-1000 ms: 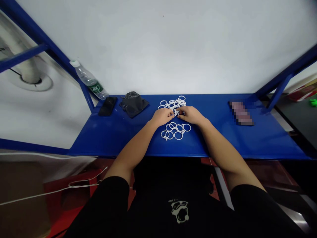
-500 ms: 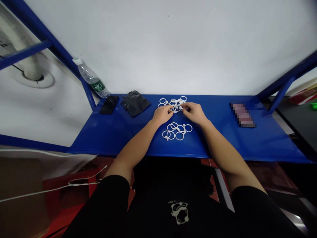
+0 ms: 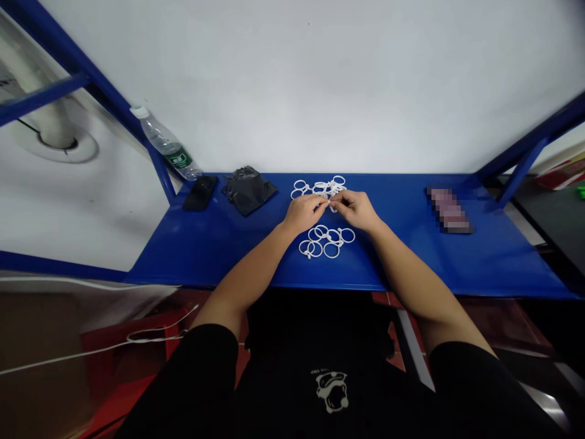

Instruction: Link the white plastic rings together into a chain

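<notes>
Blue table (image 3: 237, 256); near front edge, one group of about seven overlapping white rings (image 3: 328, 238). Just beyond, two hands: left hand (image 3: 303, 211) and right hand (image 3: 359, 209), fingertips nearly meeting, each pinched on one small white piece (image 3: 328, 202). Far right, one phone (image 3: 450, 210), screen blurred; left, one dark phone (image 3: 200, 193), one black bag (image 3: 249, 190), contents hidden. Behind hands, ring pile (image 3: 322, 187), uncountable, partly blocked by them. Left rear, one capped bottle (image 3: 164, 143), green-labelled; then white wall (image 3: 311, 85).

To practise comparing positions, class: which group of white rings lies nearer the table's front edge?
The fully visible group of rings; the other group, nearer the wall, is partly hidden.
</notes>
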Motion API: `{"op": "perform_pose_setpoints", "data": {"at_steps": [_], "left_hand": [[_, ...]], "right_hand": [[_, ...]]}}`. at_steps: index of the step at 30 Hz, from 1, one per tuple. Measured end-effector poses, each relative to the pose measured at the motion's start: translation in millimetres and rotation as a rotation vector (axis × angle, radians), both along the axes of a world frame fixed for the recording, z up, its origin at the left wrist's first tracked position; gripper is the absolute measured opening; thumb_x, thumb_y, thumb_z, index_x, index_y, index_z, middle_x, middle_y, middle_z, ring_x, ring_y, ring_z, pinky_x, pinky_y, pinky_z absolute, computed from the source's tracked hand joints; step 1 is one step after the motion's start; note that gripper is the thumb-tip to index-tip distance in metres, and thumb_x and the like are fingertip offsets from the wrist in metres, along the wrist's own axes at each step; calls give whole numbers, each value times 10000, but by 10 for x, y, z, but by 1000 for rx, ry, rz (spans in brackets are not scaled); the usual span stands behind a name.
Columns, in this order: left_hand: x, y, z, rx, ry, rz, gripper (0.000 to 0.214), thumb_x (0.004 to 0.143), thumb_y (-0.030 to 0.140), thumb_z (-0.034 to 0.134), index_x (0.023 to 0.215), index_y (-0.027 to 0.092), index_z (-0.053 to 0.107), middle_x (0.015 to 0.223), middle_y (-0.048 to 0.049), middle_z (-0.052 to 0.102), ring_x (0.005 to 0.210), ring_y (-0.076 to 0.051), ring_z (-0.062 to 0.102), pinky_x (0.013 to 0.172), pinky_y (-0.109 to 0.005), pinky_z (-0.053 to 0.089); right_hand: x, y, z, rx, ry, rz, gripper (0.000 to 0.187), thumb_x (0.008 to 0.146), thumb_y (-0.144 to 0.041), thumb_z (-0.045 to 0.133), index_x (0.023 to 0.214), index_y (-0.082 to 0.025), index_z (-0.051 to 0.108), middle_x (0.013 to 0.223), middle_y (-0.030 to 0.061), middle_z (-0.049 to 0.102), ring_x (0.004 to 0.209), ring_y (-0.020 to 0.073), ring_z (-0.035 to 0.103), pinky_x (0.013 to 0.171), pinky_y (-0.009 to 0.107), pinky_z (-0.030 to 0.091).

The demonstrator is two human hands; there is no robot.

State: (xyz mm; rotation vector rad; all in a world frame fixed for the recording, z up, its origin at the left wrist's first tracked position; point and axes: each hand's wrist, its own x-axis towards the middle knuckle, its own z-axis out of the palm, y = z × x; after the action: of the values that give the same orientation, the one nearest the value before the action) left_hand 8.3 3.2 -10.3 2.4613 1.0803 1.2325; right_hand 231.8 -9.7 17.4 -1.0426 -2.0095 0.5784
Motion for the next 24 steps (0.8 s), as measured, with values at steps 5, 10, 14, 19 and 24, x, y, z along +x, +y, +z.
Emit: {"op": "perform_pose_setpoints", "data": {"at_steps": [5,10,14,19,24], "left_hand": [[17,-18,8,64,24,1,206,1066,230,667,923,225,815,857,-62,815,788,-198,758,740,-328,555],[-42,42,39,3,38,24,162,1059,255,702,988,259,848,919,-45,836,830,-199,758,790,-333,569],[-143,135,54,-93,-10,131,115,1020,223,756,1046,245,865,1000,-62,856,869,-215,774,822,-334,584],[-193,164,71,-250,86,234,103,1020,219,754,1028,237,854,986,-57,860,905,-239,794,828,-337,583],[-159,124,62,-265,168,174,143,1036,197,735,1128,228,840,1105,-63,840,1033,-227,781,944,-346,596]], "right_hand": [[-25,-26,34,-4,-9,6,185,992,-360,673,934,-213,769,800,34,783,690,188,641,668,318,485],[126,22,87,-14,-142,-21,141,979,-298,663,947,-216,773,803,39,781,689,190,639,685,332,470],[278,112,69,-73,-381,-23,102,891,-181,694,875,-234,780,796,38,792,679,194,654,674,343,453],[197,89,49,-257,-457,88,143,848,-145,692,865,-237,801,850,19,832,760,197,729,722,331,510],[133,33,99,-328,-357,89,128,918,-270,715,968,-226,825,899,28,835,777,187,729,736,315,513]]}}
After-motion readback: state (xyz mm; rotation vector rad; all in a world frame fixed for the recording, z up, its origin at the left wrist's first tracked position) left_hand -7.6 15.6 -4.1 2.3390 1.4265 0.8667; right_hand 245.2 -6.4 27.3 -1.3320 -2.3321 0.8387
